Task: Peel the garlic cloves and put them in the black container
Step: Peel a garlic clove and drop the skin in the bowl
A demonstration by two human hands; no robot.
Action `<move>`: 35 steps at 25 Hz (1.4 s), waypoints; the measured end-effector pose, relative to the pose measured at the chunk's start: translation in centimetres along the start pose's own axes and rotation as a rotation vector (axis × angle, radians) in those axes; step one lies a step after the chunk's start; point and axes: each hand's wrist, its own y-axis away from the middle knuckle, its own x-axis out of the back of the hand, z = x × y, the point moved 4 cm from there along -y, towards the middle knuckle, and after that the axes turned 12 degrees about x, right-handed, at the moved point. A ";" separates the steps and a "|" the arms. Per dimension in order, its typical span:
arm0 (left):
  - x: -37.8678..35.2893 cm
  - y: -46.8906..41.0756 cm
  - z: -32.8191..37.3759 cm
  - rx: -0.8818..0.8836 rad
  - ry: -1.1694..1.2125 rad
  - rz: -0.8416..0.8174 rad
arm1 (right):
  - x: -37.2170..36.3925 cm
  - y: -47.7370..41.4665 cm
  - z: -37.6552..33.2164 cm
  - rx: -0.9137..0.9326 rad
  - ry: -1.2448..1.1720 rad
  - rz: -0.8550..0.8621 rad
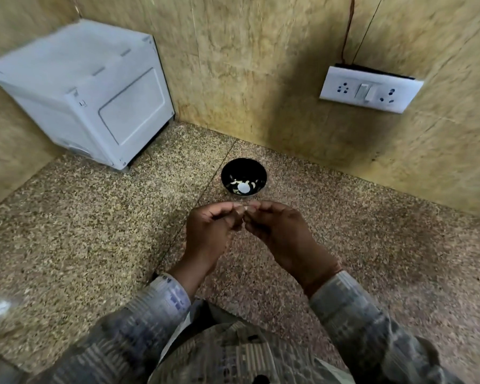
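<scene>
Before black container (234, 169), hands (209, 231) (277, 234) pinch clove (245, 209), axis hidden.

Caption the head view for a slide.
Left hand and right hand pinch what looks like a garlic clove near the black container of peeled cloves.

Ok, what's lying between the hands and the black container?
Nothing: the head view shows only bare speckled counter between the black container and the left hand and right hand.

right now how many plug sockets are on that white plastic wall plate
2. The left socket and the right socket sit at either end of the white plastic wall plate, a white rocker switch between them. Nothing covers the plate.
</scene>
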 end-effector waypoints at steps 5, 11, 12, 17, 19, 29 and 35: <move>-2.5 1.0 2.2 0.417 0.429 -0.216 | 0.2 0.7 -3.4 0.410 0.223 0.036; -2.8 2.2 4.2 0.387 0.460 -0.316 | -0.2 1.5 -4.6 0.326 0.002 0.022; -2.7 2.4 4.3 0.388 0.470 -0.342 | -0.4 1.7 -4.5 0.286 -0.065 0.022; -2.1 2.7 5.0 0.303 0.390 -0.342 | -1.0 2.5 -3.9 0.091 -0.302 -0.040; -2.2 3.0 5.2 0.293 0.365 -0.371 | -1.1 2.7 -4.0 0.035 -0.325 -0.084; -2.2 4.5 4.3 0.159 0.242 -0.255 | -1.4 3.6 -3.8 0.033 -0.329 -0.055; -1.5 4.5 5.6 -0.219 -0.218 -0.059 | -1.1 3.9 -2.7 -0.004 -0.289 0.025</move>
